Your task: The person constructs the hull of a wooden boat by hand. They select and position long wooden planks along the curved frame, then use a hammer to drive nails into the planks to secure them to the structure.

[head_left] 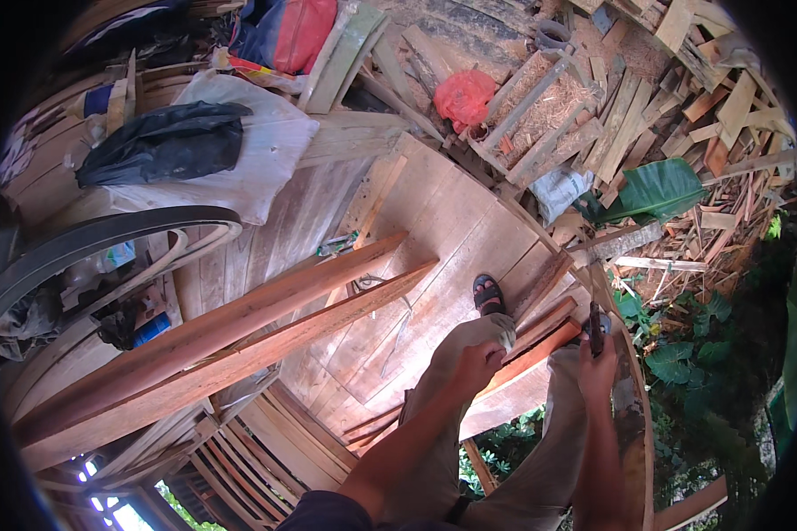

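Observation:
My right hand (599,361) is wrapped round a dark, narrow hand tool (595,329), whose exact kind I cannot make out; it points up, away from me. My left hand (480,365) is closed with curled fingers over my left thigh, beside a reddish wooden board (531,356). Whatever it holds, if anything, is hidden. The board runs at a slant between my legs, and a second, darker board (540,326) lies along its far side. My left foot in a dark sandal (487,294) stands on the plank floor (443,221).
Two long reddish beams (266,341) slant across the left. A black bag (168,142) lies on a pale sheet (279,150) behind them. Far right are wood offcuts (629,115), a red plastic bag (463,97) and a wooden frame (540,115). Green plants (673,358) grow beyond the floor's right edge.

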Action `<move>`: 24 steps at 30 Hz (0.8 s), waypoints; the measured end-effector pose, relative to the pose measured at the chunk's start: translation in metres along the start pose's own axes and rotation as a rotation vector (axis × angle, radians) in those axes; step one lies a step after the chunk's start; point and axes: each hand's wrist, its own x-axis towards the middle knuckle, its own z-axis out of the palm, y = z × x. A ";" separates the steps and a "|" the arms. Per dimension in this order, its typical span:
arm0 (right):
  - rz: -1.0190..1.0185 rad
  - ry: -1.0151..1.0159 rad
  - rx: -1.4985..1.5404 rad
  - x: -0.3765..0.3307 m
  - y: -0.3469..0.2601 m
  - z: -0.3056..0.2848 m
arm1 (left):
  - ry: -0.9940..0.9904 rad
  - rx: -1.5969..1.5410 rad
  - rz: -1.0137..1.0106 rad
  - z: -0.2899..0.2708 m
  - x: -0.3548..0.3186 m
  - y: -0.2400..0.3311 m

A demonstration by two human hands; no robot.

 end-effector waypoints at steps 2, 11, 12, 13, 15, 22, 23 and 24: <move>-0.005 -0.009 0.099 -0.018 -0.013 -0.001 | 0.070 0.023 -0.100 -0.008 -0.022 0.003; -0.546 -0.182 -0.371 -0.084 -0.133 -0.028 | 0.036 0.226 0.260 -0.063 -0.072 0.088; -0.562 -0.228 -0.471 -0.091 -0.149 -0.034 | 0.005 0.242 0.326 -0.066 -0.068 0.104; -0.575 -0.274 -0.575 -0.096 -0.165 -0.039 | -0.019 0.253 0.448 -0.068 -0.061 0.113; -0.796 -0.295 -0.660 -0.103 -0.199 -0.044 | -0.019 0.297 0.724 -0.079 -0.056 0.125; -1.074 -0.312 -0.485 -0.169 -0.351 -0.075 | 0.081 0.146 0.824 -0.176 -0.099 0.193; -1.044 -0.276 -0.337 -0.171 -0.359 -0.083 | 0.106 0.125 0.865 -0.190 -0.108 0.206; -1.021 -0.215 -0.147 -0.175 -0.372 -0.090 | 0.163 0.112 0.871 -0.202 -0.112 0.224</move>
